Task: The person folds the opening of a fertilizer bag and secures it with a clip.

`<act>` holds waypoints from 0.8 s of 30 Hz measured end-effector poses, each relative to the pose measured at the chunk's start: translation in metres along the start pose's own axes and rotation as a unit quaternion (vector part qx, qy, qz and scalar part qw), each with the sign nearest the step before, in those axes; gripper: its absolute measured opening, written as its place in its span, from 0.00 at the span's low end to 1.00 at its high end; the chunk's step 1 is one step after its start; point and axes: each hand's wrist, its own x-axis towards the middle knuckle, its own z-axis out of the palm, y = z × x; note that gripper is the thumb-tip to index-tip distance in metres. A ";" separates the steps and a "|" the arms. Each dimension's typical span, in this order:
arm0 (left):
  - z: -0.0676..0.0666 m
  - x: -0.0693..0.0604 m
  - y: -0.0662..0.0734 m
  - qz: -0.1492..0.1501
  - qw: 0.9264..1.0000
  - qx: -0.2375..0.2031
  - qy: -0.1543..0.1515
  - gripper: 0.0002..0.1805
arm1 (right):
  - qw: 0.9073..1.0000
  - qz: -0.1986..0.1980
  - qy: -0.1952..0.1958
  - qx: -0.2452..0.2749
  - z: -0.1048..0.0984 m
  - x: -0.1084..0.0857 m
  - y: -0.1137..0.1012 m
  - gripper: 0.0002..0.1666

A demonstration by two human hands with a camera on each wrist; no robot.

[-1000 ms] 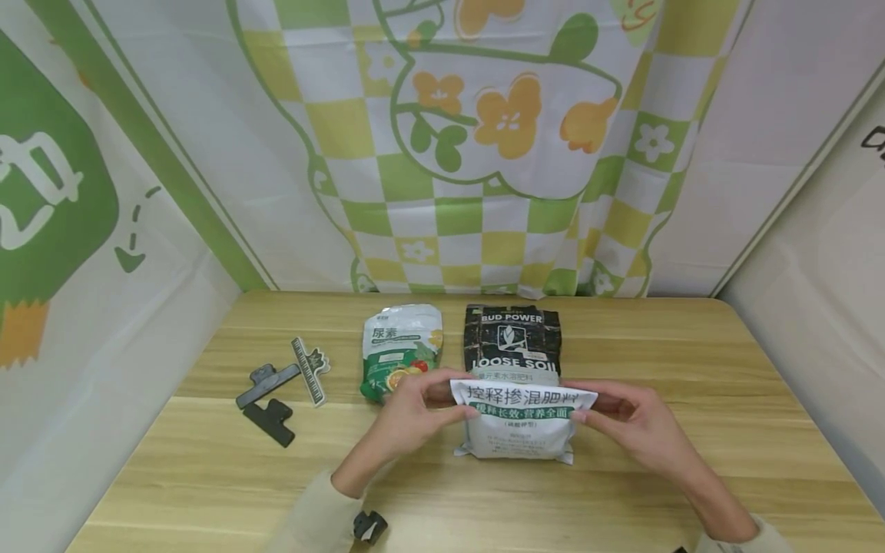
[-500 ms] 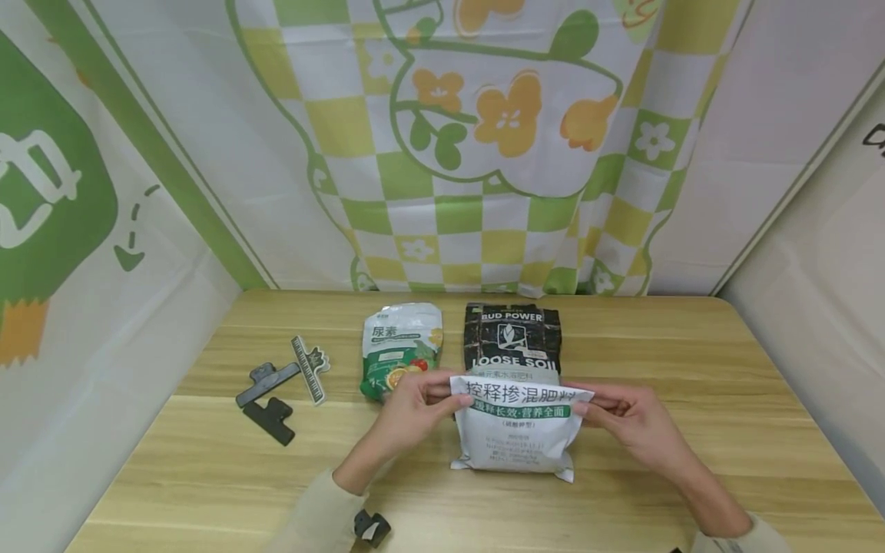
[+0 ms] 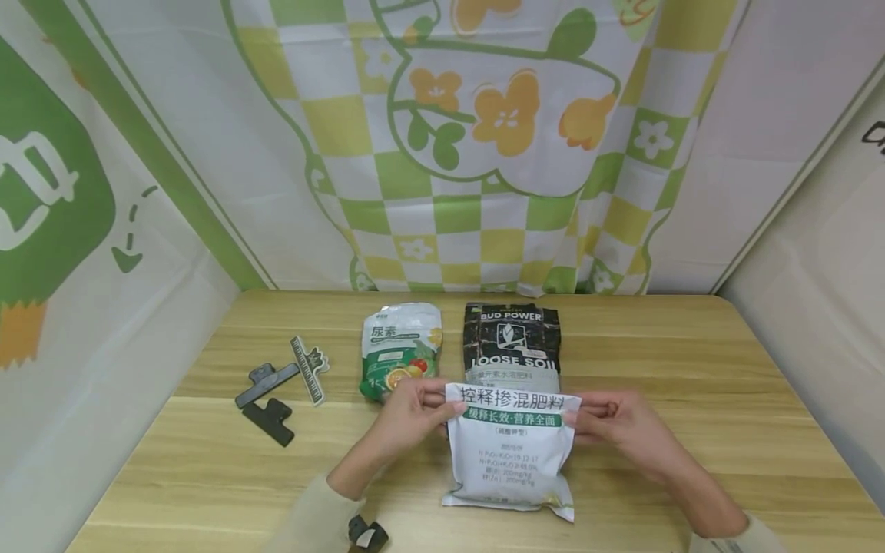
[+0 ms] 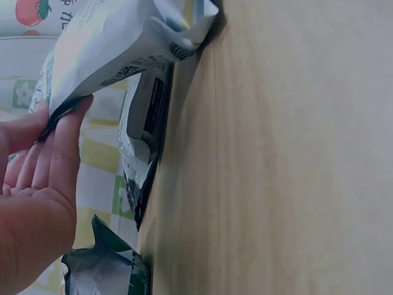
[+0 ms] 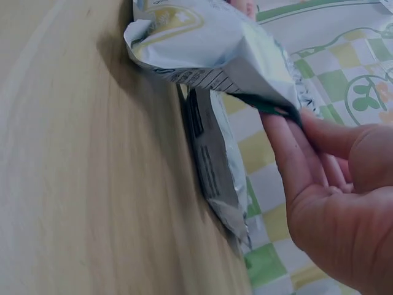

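Observation:
A white fertilizer bag [image 3: 510,461] with black print and a green band stands tilted at the front middle of the table. My left hand [image 3: 408,418] pinches its upper left corner, thumb in front and fingers behind. At the upper right corner my right hand [image 3: 629,430] pinches it the same way. In the left wrist view the bag [image 4: 116,49] hangs from thumb and fingers, its lower end near the tabletop. Just behind it lies a black Loose Soil bag [image 3: 512,334], its lower part hidden. Left of that lies a green and white bag [image 3: 401,349].
Several bag clips lie on the table: a grey one [image 3: 266,384], a black one [image 3: 270,422] and a piano-key patterned one [image 3: 309,370] at the left. A patterned curtain [image 3: 484,246] hangs behind the wooden table [image 3: 657,338].
The white bag has tipped more upright and come nearer the front edge, so more of its printed face shows. Both hands have moved slightly toward the front with it.

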 end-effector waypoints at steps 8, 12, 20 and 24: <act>0.001 -0.006 -0.002 -0.033 0.999 -0.027 0.010 0.20 | 0.997 0.051 0.012 0.055 0.007 0.005 0.004 0.31; 0.000 -0.008 -0.003 -0.035 0.999 -0.042 0.002 0.19 | 0.997 0.058 0.012 0.057 0.010 0.005 0.005 0.30; -0.001 -0.009 -0.007 -0.055 0.997 -0.057 -0.008 0.20 | 0.994 0.073 0.012 0.077 0.015 0.004 0.007 0.31; -0.003 -0.009 -0.007 -0.060 0.997 -0.050 -0.010 0.19 | 0.994 0.074 0.013 0.084 0.017 0.004 0.008 0.30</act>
